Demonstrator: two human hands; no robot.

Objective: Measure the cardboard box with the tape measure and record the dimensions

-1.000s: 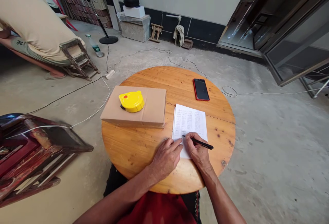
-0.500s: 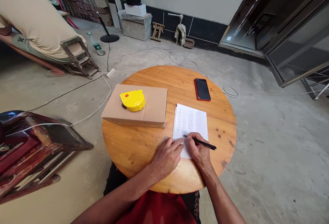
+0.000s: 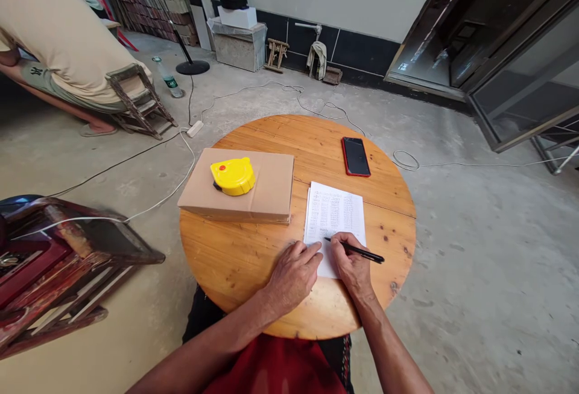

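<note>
White paper (image 3: 337, 207) covered with columns of handwriting lies on the round wooden table (image 3: 235, 261). My right hand (image 3: 353, 264) grips a black pen (image 3: 362, 252), its tip touching or just over the sheet below the written rows. On the paper's lower left edge rests my left hand (image 3: 294, 273), palm down, fingers loosely bent and a little apart, holding nothing. Left of the paper sits a closed cardboard box (image 3: 274, 183) with a yellow tape measure (image 3: 234, 177) on top. A dark phone with a red case (image 3: 356, 156) lies beyond the paper.
A person in a beige shirt (image 3: 67, 38) sits on a small wooden chair (image 3: 140, 101) at the upper left. Cables (image 3: 194, 152) cross the concrete floor. A worn wooden piece of furniture (image 3: 81, 261) stands at left, and a bottle (image 3: 172, 83) stands near a black stand base (image 3: 193, 67).
My right hand and the pen have shifted very slightly to the right across the paper. My left hand stays in place.
</note>
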